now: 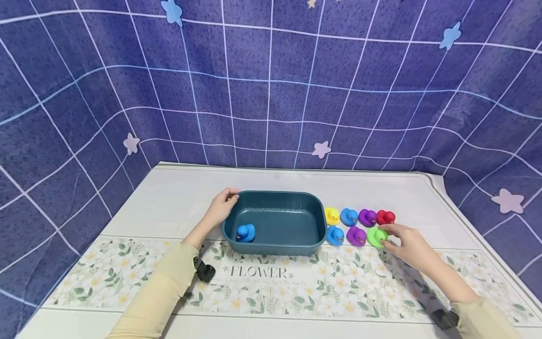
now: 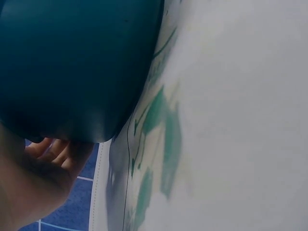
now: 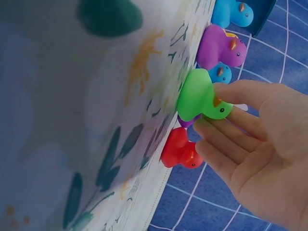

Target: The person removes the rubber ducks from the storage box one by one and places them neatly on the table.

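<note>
A dark teal tub (image 1: 275, 249) stands mid-table, with a blue rubber duck (image 1: 245, 233) inside at its near left corner. My left hand (image 1: 222, 207) holds the tub's far left corner; in the left wrist view its fingers (image 2: 60, 151) bend against the outer wall, partly hidden. To the right of the tub, my right hand (image 1: 408, 245) has thumb and fingers on either side of the head of a green rubber duck (image 1: 374, 237), pinching it. That duck sits at the right end of the near row. A red duck (image 3: 178, 149) is close to the fingers.
Near row: a blue duck (image 1: 335, 235) and a purple duck (image 1: 356, 236). Far row: a yellow duck (image 1: 332, 216), another blue duck (image 1: 349, 217), another purple duck (image 1: 367, 217) and the red one. A floral cloth (image 1: 271, 301) covers the table; a purple-blue grid curtain (image 1: 254, 94) hangs behind.
</note>
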{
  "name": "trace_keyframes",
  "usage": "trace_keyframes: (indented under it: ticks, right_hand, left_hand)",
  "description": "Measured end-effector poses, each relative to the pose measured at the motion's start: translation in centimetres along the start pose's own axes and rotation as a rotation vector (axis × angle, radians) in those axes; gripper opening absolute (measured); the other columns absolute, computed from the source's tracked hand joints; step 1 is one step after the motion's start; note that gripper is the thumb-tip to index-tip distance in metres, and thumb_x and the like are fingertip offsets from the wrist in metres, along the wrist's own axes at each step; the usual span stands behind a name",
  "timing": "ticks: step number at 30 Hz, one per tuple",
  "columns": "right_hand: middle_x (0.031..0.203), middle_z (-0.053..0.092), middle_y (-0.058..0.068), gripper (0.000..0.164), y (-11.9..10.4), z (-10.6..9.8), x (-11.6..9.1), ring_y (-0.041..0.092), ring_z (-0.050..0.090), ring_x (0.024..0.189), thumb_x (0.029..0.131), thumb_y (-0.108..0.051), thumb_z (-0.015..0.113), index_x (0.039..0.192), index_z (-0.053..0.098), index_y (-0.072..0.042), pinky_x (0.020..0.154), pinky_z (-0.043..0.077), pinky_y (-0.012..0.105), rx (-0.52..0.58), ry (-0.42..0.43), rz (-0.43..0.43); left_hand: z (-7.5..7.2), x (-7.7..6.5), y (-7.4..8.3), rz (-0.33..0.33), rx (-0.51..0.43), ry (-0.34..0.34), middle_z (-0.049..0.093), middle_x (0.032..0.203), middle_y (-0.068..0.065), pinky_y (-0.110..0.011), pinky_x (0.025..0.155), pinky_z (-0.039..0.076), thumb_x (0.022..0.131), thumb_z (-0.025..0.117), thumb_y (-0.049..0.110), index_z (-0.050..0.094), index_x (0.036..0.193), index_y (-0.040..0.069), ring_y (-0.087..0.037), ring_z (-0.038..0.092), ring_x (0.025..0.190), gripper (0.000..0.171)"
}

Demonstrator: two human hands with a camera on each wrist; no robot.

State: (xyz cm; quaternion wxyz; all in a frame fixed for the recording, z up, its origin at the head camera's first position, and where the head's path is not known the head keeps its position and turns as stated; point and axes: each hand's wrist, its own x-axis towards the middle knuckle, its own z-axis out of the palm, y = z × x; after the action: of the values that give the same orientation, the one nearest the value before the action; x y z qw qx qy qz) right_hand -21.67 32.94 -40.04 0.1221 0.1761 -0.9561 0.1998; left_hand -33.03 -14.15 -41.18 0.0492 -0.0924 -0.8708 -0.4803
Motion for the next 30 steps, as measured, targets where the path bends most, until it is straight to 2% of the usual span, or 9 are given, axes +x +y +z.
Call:
trace_keyframes:
  ticks: [11,17,30]
  right_hand:
    - [0.105,0.066,0.023,0.039,-0.3,0.1,0.1,0.036,0.065,0.09,0.075,-0.003,0.073,0.111,0.061,0.007,0.08,0.051,0.053,0.017,-0.005,-0.019]
    - [0.107,0.064,0.023,0.043,-0.5,-0.3,0.1,0.039,0.064,0.091,0.074,-0.002,0.074,0.113,0.061,0.007,0.078,0.051,0.053,-0.007,0.043,-0.048]
    - [0.105,0.067,0.02,0.039,-1.6,-0.7,0.4,0.037,0.065,0.09,0.073,-0.002,0.074,0.111,0.064,0.004,0.077,0.051,0.052,-0.03,0.131,-0.125]
  left_hand:
    - [-0.2,-0.2,-0.4,-0.01,0.009,0.007,0.057,0.119,-0.02,-0.044,0.094,0.043,0.1,0.044,0.016,0.054,0.123,0.0,-0.031,0.052,0.11,0.03]
    - [-0.2,-0.2,-0.4,-0.019,-0.007,0.007,0.057,0.119,-0.019,-0.044,0.094,0.043,0.1,0.044,0.017,0.054,0.123,0.001,-0.031,0.052,0.109,0.03]
    - [-0.2,-0.2,0.1,-0.012,-0.002,-0.001,0.057,0.12,-0.019,-0.045,0.096,0.042,0.099,0.044,0.018,0.054,0.123,0.002,-0.031,0.052,0.112,0.03]
